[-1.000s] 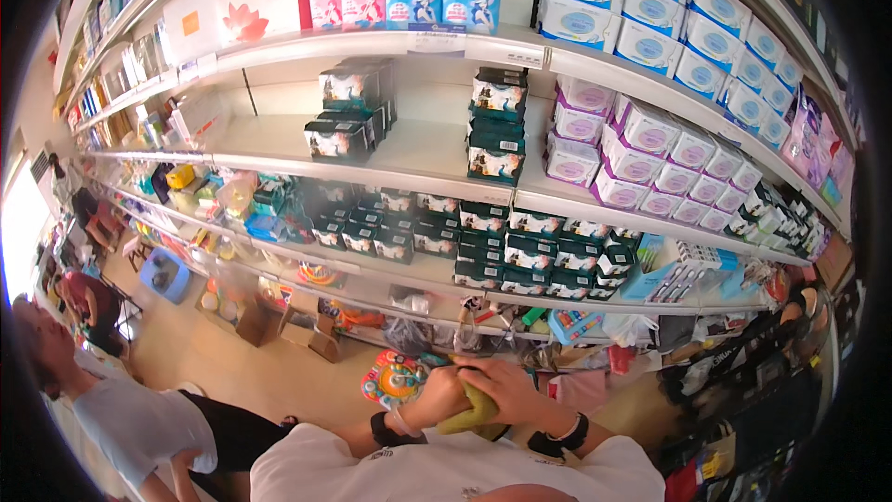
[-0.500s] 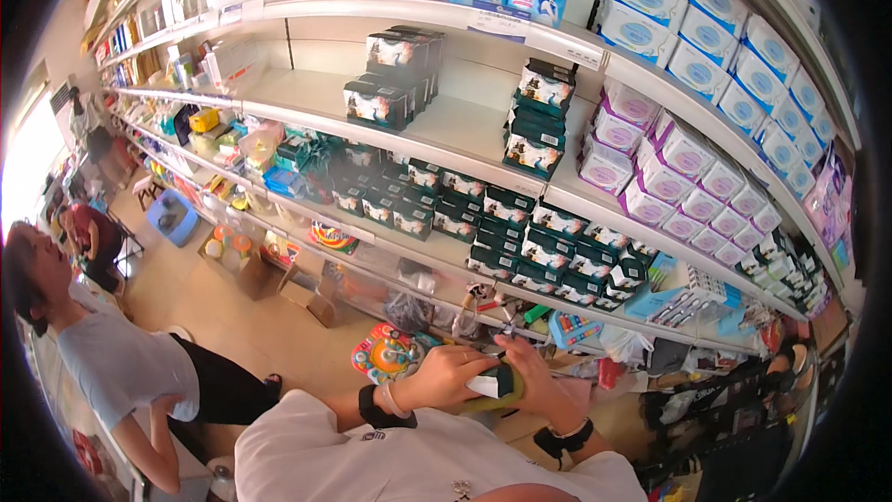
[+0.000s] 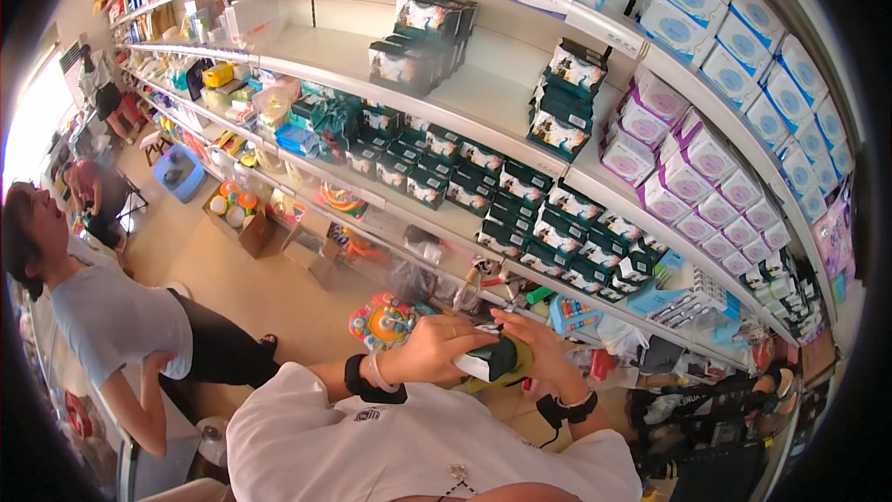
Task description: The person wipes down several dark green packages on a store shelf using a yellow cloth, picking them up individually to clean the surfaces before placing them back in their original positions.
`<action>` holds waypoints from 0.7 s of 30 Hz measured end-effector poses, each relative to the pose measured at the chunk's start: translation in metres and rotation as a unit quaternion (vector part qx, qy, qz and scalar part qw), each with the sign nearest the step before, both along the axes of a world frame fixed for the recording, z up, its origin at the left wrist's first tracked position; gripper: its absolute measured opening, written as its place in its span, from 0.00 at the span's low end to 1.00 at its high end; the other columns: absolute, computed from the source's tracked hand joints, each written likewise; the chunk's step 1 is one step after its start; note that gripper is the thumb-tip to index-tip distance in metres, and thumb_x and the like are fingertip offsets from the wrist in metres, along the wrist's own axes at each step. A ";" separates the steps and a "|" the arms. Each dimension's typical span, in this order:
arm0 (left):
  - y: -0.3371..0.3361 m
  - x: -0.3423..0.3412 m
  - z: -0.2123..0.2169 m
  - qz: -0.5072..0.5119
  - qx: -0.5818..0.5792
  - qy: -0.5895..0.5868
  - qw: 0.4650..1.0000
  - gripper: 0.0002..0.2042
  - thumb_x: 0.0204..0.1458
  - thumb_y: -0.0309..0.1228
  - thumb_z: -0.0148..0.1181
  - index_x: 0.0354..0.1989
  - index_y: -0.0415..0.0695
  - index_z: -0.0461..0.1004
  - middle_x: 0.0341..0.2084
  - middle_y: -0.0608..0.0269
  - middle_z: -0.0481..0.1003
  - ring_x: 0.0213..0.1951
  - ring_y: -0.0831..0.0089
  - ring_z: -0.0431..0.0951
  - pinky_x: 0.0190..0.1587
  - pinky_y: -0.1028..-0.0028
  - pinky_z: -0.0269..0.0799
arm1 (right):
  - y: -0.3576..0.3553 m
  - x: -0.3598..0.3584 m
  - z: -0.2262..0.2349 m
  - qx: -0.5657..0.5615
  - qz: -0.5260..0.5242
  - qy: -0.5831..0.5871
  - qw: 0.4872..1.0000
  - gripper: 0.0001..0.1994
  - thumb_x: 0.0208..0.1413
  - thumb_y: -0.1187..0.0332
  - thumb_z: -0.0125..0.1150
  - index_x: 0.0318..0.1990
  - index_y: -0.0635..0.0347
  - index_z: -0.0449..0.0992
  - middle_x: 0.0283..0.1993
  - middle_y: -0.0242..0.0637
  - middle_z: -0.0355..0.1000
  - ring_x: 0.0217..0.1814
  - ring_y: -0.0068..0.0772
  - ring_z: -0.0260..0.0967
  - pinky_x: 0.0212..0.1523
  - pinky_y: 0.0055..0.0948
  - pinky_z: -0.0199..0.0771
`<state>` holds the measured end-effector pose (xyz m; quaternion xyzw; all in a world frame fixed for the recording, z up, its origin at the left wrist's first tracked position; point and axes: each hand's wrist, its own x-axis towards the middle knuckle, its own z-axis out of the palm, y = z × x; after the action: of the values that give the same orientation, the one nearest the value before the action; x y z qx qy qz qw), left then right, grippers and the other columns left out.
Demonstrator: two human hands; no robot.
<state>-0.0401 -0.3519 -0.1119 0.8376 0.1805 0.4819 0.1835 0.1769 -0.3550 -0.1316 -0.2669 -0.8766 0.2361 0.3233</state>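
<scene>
In front of my chest, my left hand [image 3: 429,350] has its fingers bent over the top of a small dark green and white pack [image 3: 481,364]. My right hand [image 3: 543,346] grips the other side. An olive-yellow thing [image 3: 522,364], perhaps a cloth, lies between the pack and my right palm; its shape is mostly hidden. Both hands are closed, and the pack is tilted. On the shelf ahead stand rows of similar dark green packs [image 3: 502,237]. Above them are two separate stacks, one mid-left [image 3: 420,60] and one mid-right [image 3: 563,112].
White-and-purple packs [image 3: 706,186] and white-and-blue packs [image 3: 734,46] fill the shelves at right. A round colourful toy [image 3: 386,319] sits low, beside my left hand. A person in a light blue shirt [image 3: 121,311] stands at left. Cardboard boxes [image 3: 311,256] and a blue tub [image 3: 178,172] rest on the floor.
My view has shifted a little, so the shelves sit further right. The pack has turned and shows more of its white and green sides. Both hands stay on it.
</scene>
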 end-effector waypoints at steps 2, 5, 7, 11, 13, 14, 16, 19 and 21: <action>-0.002 -0.004 0.005 0.004 0.002 -0.007 1.000 0.19 0.25 0.27 0.61 0.32 0.41 0.71 0.20 0.58 0.70 0.24 0.63 0.71 0.27 0.72 0.68 | 0.002 0.001 -0.003 -0.080 0.045 0.116 0.989 0.32 0.33 0.74 0.62 0.52 0.49 0.58 0.54 0.45 0.56 0.47 0.38 0.63 0.44 0.29 0.65; 0.000 -0.008 0.016 -0.002 -0.053 -0.067 0.996 0.19 0.26 0.27 0.63 0.33 0.41 0.72 0.21 0.58 0.70 0.24 0.62 0.71 0.28 0.72 0.68 | 0.005 -0.012 -0.017 -0.366 0.044 0.409 0.835 0.22 0.44 0.63 0.52 0.48 0.61 0.63 0.47 0.50 0.62 0.46 0.39 0.64 0.46 0.32 0.65; 0.003 -0.010 0.014 0.018 -0.216 -0.107 0.970 0.19 0.26 0.24 0.66 0.32 0.39 0.71 0.25 0.61 0.73 0.27 0.72 0.73 0.32 0.76 0.68 | 0.003 -0.022 -0.004 -0.552 0.060 0.584 0.592 0.27 0.50 0.52 0.37 0.42 0.74 0.65 0.41 0.55 0.66 0.43 0.44 0.66 0.45 0.40 0.66; -0.003 0.001 0.015 0.075 -0.325 -0.229 0.914 0.20 0.24 0.23 0.67 0.31 0.37 0.70 0.25 0.63 0.73 0.28 0.80 0.72 0.33 0.79 0.67 | 0.028 -0.035 0.017 -0.503 0.162 0.674 0.517 0.29 0.52 0.49 0.34 0.46 0.72 0.63 0.45 0.57 0.63 0.47 0.51 0.62 0.47 0.47 0.63; -0.004 0.000 0.021 0.109 -0.277 -0.285 0.911 0.17 0.26 0.23 0.67 0.29 0.37 0.70 0.24 0.63 0.73 0.26 0.79 0.72 0.31 0.80 0.67 | 0.037 -0.037 0.019 -0.567 0.240 0.623 0.483 0.31 0.52 0.47 0.32 0.49 0.70 0.60 0.49 0.59 0.58 0.51 0.54 0.59 0.47 0.50 0.61; -0.004 0.000 0.018 0.108 -0.282 -0.283 0.910 0.17 0.26 0.23 0.67 0.29 0.37 0.70 0.24 0.63 0.73 0.26 0.79 0.72 0.31 0.80 0.67 | 0.038 -0.040 0.013 -0.567 0.237 0.626 0.480 0.31 0.52 0.47 0.32 0.49 0.70 0.60 0.49 0.59 0.58 0.51 0.54 0.59 0.47 0.50 0.61; -0.002 0.000 0.010 0.091 -0.374 -0.353 0.853 0.16 0.28 0.21 0.65 0.29 0.37 0.69 0.24 0.65 0.73 0.27 0.79 0.72 0.31 0.81 0.67 | 0.039 -0.056 0.000 -0.479 0.279 0.691 0.463 0.31 0.52 0.47 0.35 0.52 0.69 0.55 0.52 0.60 0.55 0.52 0.53 0.57 0.49 0.51 0.58; 0.005 0.000 0.011 0.078 -0.421 -0.424 0.798 0.14 0.30 0.17 0.60 0.31 0.37 0.68 0.24 0.65 0.72 0.25 0.80 0.71 0.29 0.81 0.67 | 0.021 -0.076 -0.022 -0.238 -0.100 0.650 0.715 0.27 0.51 0.59 0.48 0.54 0.67 0.50 0.50 0.48 0.60 0.47 0.43 0.62 0.48 0.38 0.62; 0.012 -0.004 0.008 0.065 -0.446 -0.474 0.757 0.13 0.34 0.16 0.53 0.33 0.37 0.67 0.26 0.64 0.72 0.26 0.79 0.70 0.27 0.81 0.67 | 0.012 -0.081 -0.044 -0.261 -0.094 0.578 0.767 0.29 0.49 0.60 0.51 0.54 0.66 0.50 0.50 0.44 0.59 0.48 0.37 0.60 0.48 0.33 0.61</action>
<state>-0.0445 -0.3401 -0.1035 0.3123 0.3187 0.6929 0.5663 0.0962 -0.3429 -0.1753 -0.2350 -0.3989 0.5343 0.7072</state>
